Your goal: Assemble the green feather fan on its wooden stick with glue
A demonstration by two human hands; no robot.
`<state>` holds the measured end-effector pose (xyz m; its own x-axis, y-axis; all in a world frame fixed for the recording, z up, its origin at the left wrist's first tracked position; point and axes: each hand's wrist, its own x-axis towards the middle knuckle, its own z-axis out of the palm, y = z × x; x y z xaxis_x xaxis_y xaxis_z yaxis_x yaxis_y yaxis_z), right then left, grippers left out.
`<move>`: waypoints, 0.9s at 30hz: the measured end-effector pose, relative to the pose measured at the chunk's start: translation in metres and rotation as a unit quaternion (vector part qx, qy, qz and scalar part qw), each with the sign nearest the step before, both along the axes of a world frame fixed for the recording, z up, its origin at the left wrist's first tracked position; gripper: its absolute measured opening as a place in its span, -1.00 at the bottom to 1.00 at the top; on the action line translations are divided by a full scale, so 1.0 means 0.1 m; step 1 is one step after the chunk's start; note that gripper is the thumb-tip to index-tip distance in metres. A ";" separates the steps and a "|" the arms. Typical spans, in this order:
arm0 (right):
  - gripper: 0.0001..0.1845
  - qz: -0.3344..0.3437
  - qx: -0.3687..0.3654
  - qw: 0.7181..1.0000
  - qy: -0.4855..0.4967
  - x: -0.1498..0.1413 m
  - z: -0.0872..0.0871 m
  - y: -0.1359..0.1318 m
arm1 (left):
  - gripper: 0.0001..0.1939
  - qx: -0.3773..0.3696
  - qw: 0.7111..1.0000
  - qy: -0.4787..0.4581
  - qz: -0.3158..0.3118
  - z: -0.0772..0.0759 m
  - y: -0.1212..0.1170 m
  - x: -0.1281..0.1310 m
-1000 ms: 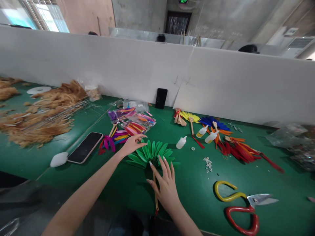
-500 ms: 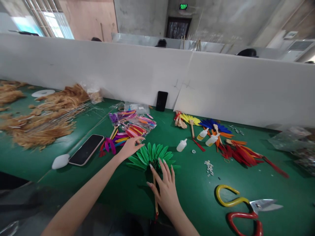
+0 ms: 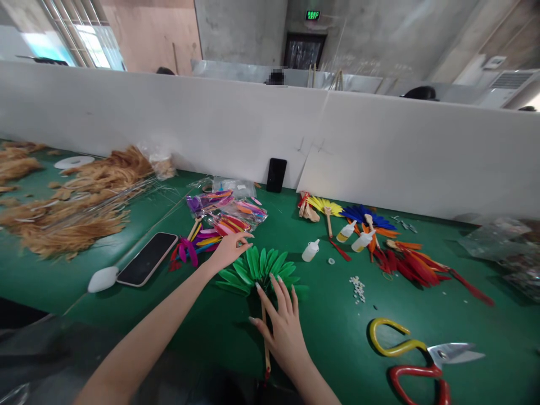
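Observation:
A green feather fan (image 3: 264, 264) with a slim wooden handle lies on the table in front of me. My right hand (image 3: 287, 329) rests over its middle, fingers spread, the fingertips on the feather bases and the thumb by the handle. Over the upper left feathers is my left hand (image 3: 231, 248), thumb and fingers drawn together in a pinch. Whatever is between those fingertips, if anything, is too small to make out. Just behind this hand lies a bundle of purple, yellow and blue feathers (image 3: 206, 239).
Scissors (image 3: 426, 354) lie at the lower right, near small white beads (image 3: 357, 289). Small squeeze bottles (image 3: 311, 250) stand or lean farther back, by yellow (image 3: 323, 203) and blue (image 3: 358, 215) fans. Leftward are a phone (image 3: 147, 259) and tan fibres (image 3: 84, 214). A white partition (image 3: 211, 124) borders the table.
My left hand has shifted slightly right, and its fingers look more closed. The right hand stays on the green fan in nearly the same pose.

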<state>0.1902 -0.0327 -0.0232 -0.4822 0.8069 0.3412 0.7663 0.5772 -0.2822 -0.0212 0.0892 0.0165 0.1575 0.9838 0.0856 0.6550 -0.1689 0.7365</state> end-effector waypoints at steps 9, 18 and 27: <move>-0.37 -0.003 0.002 1.000 0.003 -0.01 -0.02 0.01 | -0.66 -0.004 1.000 0.007 0.000 -0.07 0.06 0.02; -0.39 0.000 -0.014 1.000 -0.011 0.00 -0.01 0.01 | -0.68 0.013 1.000 0.004 0.005 -0.12 0.09 0.01; -0.35 -0.003 -0.008 1.000 0.006 -0.02 0.01 0.00 | -0.56 0.077 0.995 0.014 0.064 0.08 -0.34 -0.05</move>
<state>0.1878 -0.0325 -0.0224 -0.4726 0.8154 0.3343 0.7664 0.5675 -0.3010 -0.0261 0.0553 0.0246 0.0356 0.9714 0.2347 0.6977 -0.1923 0.6901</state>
